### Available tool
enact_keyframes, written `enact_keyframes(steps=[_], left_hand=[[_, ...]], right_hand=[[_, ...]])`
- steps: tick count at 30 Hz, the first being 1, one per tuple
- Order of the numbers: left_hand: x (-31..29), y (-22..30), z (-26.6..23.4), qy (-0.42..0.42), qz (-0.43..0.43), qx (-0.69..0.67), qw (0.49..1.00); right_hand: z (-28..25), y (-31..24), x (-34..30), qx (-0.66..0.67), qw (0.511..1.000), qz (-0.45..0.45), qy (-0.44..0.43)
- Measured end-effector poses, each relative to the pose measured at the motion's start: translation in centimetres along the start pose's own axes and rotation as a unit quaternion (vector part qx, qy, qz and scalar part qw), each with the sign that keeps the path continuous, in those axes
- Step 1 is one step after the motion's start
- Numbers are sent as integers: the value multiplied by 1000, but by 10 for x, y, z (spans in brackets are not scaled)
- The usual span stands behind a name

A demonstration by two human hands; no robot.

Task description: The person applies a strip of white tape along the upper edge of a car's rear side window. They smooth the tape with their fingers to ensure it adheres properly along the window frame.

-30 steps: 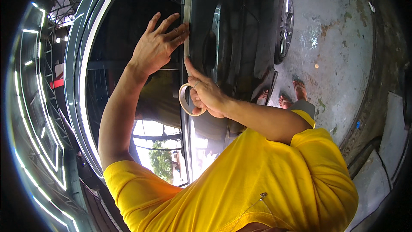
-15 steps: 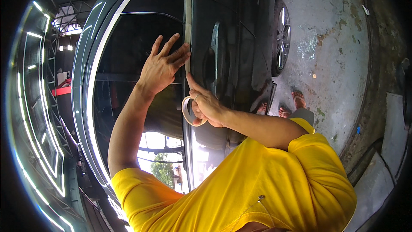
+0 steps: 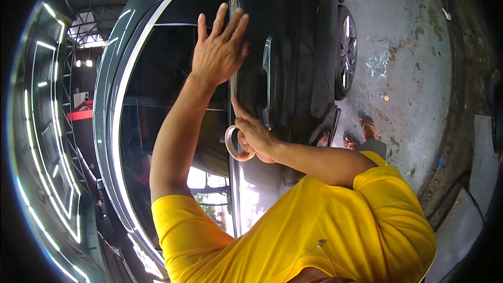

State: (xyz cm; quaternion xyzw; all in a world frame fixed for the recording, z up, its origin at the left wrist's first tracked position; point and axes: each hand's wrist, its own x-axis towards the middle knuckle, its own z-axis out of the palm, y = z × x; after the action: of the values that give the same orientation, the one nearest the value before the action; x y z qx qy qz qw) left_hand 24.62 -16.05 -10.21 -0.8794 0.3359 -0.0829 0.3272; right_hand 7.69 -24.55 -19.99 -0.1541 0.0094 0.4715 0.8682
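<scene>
A dark car fills the middle, with its side window (image 3: 162, 73) and door panel (image 3: 301, 89) next to each other. A pale strip of tape (image 3: 233, 88) runs along the line where the glass meets the door. My left hand (image 3: 217, 52) lies over that line with its fingers spread and nothing in them. Lower down, my right hand (image 3: 257, 137) grips a roll of masking tape (image 3: 229, 144) in its curled fingers. Its index finger stretches along the strip and touches it.
A door handle (image 3: 268, 73) sits right of the strip. A car wheel (image 3: 346, 52) stands on the worn grey floor (image 3: 403, 73), where my bare feet show. Bright light tubes (image 3: 29, 105) line the left side. A loose panel (image 3: 453, 236) lies at lower right.
My left hand has slid forward along the window's edge, away from my right hand, its fingers straighter. The right hand keeps its hold on the tape roll. The view has shifted slightly.
</scene>
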Motion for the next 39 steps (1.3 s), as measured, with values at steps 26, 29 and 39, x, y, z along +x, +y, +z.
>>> enact_keyframes(steps=[26, 29, 39], left_hand=[[-45, -22, -29, -32, 30, -69, 997], [-70, -14, -30, -109, 57, -76, 990], [-84, -8, -22, -151, 43, -64, 986]], right_hand=[[-4, 6, 1, -11, 1000, -22, -7], [-5, 7, 5, -8, 1000, -25, 0], [-3, 9, 1, -18, 999, -40, 9]])
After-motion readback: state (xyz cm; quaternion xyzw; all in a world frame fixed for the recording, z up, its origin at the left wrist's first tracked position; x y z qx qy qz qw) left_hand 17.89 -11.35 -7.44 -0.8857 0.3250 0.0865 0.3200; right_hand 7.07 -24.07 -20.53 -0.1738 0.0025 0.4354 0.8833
